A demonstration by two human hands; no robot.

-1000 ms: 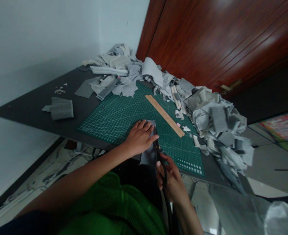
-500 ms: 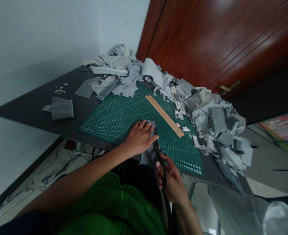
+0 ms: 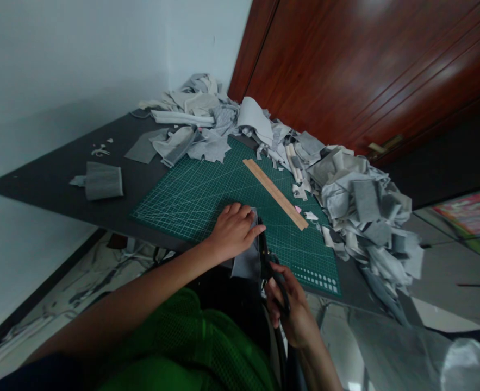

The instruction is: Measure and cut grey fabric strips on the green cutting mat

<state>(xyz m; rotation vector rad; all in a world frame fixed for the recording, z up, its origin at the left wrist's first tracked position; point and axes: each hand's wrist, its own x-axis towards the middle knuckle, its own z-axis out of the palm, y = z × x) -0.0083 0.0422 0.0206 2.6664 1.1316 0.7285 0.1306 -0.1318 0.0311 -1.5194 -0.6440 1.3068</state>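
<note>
A grey piece of fabric lies on the green cutting mat, its near end hanging past the table's front edge. Flat across its upper part rests my left hand, fingers stretched out and thumb apart, pressing the cloth down. My right hand is closed around the handles of black scissors. Their blades point away from me along the fabric's right edge, close to my left thumb. How far the blades are spread is hard to make out.
A wooden ruler lies slantwise on the mat. Heaps of grey and white fabric scraps line the back and right of the dark table. A folded grey piece sits at left. Behind stands a reddish wooden door.
My right hand and the scissors have shifted slightly right and toward me, the scissors now tilted more. My left hand stays on the fabric, its fingertips a little nearer to me.
</note>
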